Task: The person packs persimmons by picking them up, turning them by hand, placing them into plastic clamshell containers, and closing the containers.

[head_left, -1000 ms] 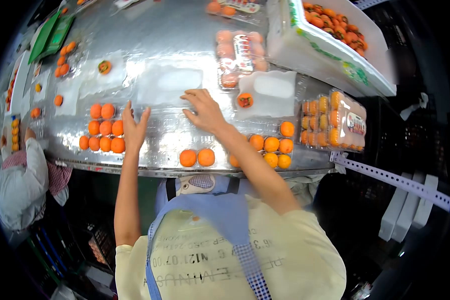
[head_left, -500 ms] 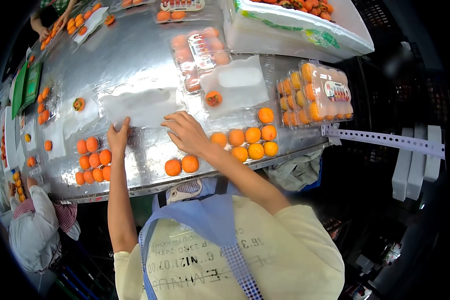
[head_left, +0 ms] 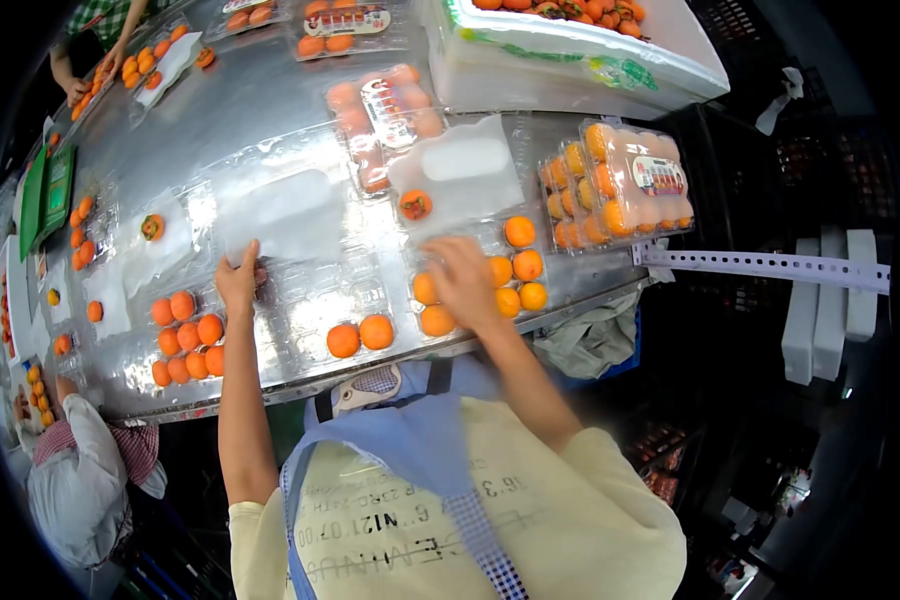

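Note:
My left hand [head_left: 238, 280] is at the near-left corner of a clear tray, thumb and forefinger apart; a small dark-orange thing shows beside its fingers, too hidden to name. White padding [head_left: 285, 205] lies over the tray's far half, and two orange fruits [head_left: 343, 341] sit in its near row. My right hand [head_left: 460, 280], slightly blurred, is over the tray on the right, among orange fruits [head_left: 519, 232]; whether its fingers hold one is hidden. Beyond it, a fruit with a green calyx [head_left: 415, 205] rests on another white pad [head_left: 455, 170].
Closed packs [head_left: 630, 185] are stacked at the right. A white foam box [head_left: 570, 70] of fruit stands at the back right. Further left are a filled tray [head_left: 188, 338] and a green scale [head_left: 55, 198]. Other people work at the left [head_left: 80, 490] and far left.
The view has shifted rightward. My right hand has moved from the middle tray to the fruits in the right tray. My left hand stays at the middle tray's left corner.

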`<state>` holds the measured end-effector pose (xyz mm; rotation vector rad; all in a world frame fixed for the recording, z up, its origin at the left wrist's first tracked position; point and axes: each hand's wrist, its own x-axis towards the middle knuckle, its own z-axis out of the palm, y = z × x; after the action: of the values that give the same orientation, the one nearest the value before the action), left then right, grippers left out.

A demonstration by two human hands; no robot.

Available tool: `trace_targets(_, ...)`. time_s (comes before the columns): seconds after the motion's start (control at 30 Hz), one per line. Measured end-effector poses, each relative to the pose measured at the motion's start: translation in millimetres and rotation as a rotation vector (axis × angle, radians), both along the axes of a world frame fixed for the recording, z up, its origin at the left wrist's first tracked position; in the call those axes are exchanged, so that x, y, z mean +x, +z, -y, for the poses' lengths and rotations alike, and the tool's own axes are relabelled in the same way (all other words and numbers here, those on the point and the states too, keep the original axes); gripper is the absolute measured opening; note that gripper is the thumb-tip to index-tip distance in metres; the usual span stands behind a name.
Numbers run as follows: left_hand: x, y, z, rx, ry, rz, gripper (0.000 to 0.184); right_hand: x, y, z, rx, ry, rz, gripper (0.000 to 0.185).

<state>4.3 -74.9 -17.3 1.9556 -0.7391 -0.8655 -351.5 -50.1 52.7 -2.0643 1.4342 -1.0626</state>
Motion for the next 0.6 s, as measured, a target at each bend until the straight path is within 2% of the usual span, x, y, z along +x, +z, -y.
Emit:
trace_targets(0.13,-0.3,-10.7,-2.1,-0.054,-0.018,0.05,0.042,-19.9,5.7,11.8,0.048,-0.153,-0.038,0.026)
trace_targets(0.33,2.8,-13.7,1.0,-0.011,-0.062,0.068,0.048,11.8,-1.3,42.7,-0.029,-0.149,-0.162,0.042)
trace_targets(0.4,2.7,-10.2,1.5,0.018,-0.107,0.137,0.051,23.7,-3.3,50.6,0.002,-0.156,-0.224,0.043)
trace_targets(0.53,-0.9,-2.9,2.6,0.053,-0.102,0.117,0.046,33.2,-15.1,59.7,0.019,-0.19,-0.327,0.042)
trace_targets(0.6,-2.9,6.6,0.1,0.104,-0.121,0.092,0.049,29.6,-18.5,62.8,0.048,-0.161,-0.237,0.042)
